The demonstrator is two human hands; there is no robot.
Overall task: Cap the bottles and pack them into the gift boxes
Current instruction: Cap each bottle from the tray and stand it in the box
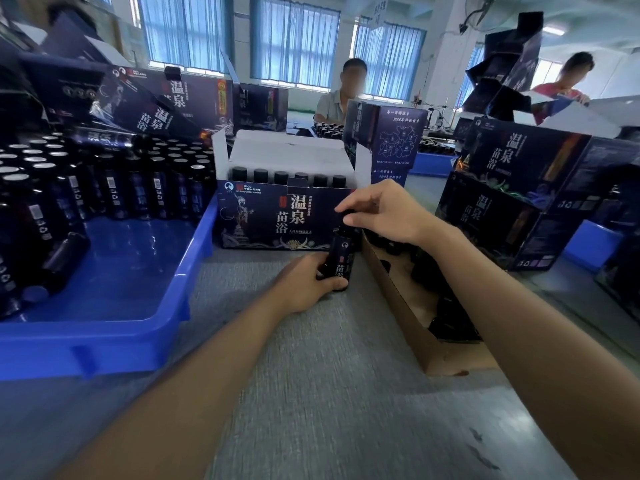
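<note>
A dark bottle [341, 259] with a printed label stands on the grey table just in front of the open gift box [277, 216]. My left hand [308, 285] grips its lower body. My right hand [377, 211] comes down over its top, fingertips pinching a black cap [346, 216] at the neck. The gift box has its white flaps up and holds a row of several capped bottles [287, 176] along its back.
A blue tray [138, 292] at left holds many uncapped bottles, some lying down. A brown cardboard box [408, 306] of black caps lies at right under my right forearm. Stacked gift boxes [512, 188] stand at right and back left. Two people sit at the far tables.
</note>
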